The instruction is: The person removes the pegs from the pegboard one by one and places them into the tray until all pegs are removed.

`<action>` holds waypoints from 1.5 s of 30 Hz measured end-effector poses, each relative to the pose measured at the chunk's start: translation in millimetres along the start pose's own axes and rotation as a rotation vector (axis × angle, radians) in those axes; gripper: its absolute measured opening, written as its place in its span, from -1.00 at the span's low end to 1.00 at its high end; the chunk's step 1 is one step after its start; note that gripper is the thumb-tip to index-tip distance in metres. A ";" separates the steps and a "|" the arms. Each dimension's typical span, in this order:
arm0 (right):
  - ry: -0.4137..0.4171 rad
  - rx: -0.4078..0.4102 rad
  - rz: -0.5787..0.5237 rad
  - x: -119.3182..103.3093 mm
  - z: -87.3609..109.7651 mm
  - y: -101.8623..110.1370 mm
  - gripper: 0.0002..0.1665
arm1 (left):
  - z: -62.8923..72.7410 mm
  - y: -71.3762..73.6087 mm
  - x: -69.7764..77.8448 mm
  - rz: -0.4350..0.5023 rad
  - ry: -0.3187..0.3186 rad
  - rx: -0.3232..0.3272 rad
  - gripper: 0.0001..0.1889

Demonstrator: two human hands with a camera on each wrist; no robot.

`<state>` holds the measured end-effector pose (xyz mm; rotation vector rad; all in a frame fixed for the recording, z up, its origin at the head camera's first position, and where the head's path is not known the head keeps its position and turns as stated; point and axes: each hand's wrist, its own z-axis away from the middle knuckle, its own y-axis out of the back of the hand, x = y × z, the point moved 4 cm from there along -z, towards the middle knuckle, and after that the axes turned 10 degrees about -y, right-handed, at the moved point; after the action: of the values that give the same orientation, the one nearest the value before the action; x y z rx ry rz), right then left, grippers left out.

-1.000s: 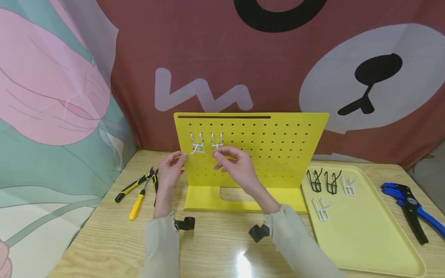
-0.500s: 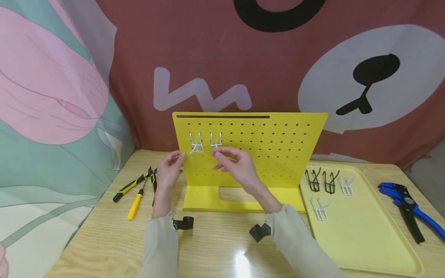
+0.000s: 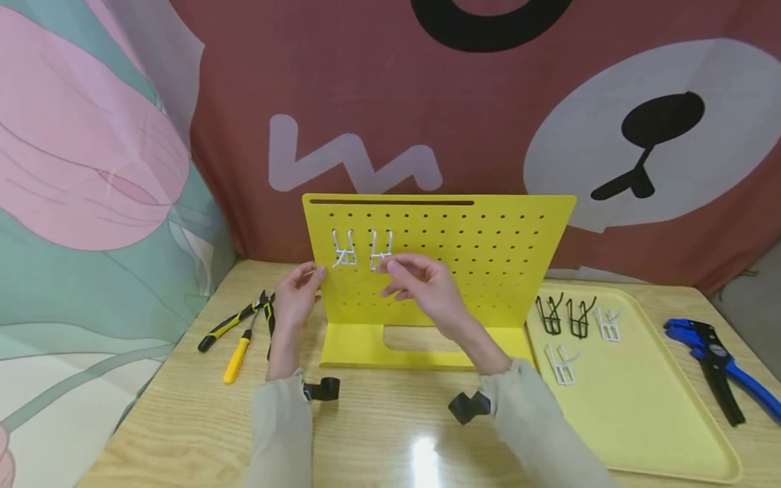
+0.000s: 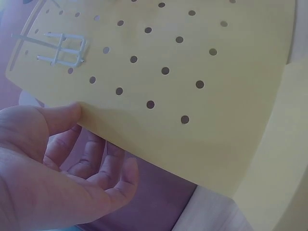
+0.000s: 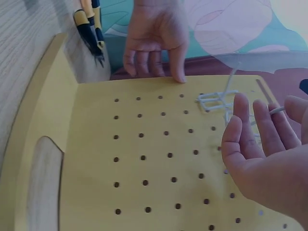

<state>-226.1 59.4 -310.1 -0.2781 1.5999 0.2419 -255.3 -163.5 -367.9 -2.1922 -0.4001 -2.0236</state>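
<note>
A yellow pegboard (image 3: pixel 500 315) stands upright on the wooden table. My left hand (image 3: pixel 295 295) grips its left edge, thumb on the front face and the other fingers behind, as the left wrist view shows. Near the upper left, one white wire hook (image 3: pixel 346 253) hangs on the board. Just right of it, a second white wire hook (image 3: pixel 373 248) has its upper ends at the holes. My right hand (image 3: pixel 436 291) pinches this hook's projecting prong between thumb and index finger. Those fingers cover part of it, and whether its ends are seated in the holes I cannot tell.
At right lies a yellow tray (image 3: pixel 647 407) holding two black wire hooks (image 3: pixel 551 324) and two white ones. Beyond it is a blue-and-black wire stripper (image 3: pixel 714 349). Left of the board lie yellow-and-black pliers (image 3: pixel 228 330) and a yellow-handled screwdriver (image 3: pixel 236 359).
My right hand has shifted slightly right, and the second white hook has moved a little right with it. The left hand keeps its hold on the board's edge.
</note>
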 end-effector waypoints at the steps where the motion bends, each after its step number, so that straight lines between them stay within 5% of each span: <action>1: -0.001 -0.001 -0.014 -2.0 1.4 1.1 -0.69 | -0.3 -0.1 -0.3 0.001 -0.001 -0.001 -0.62; 20: -0.091 -0.023 0.051 8.3 34.8 38.6 -0.62 | 1.6 1.1 -0.5 -0.007 -0.006 0.001 -0.61; 32: -0.111 0.057 0.150 5.2 63.1 99.2 -0.57 | 1.8 0.1 -0.6 0.007 -0.005 0.001 -0.60; 45: -0.043 0.135 0.158 7.3 97.4 152.8 -0.70 | 1.0 -0.2 -0.7 0.004 -0.010 0.000 -0.62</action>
<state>-183.7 235.2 -324.4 -0.0415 1.5895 0.2584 -254.5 -163.1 -368.7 -2.2026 -0.3966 -2.0112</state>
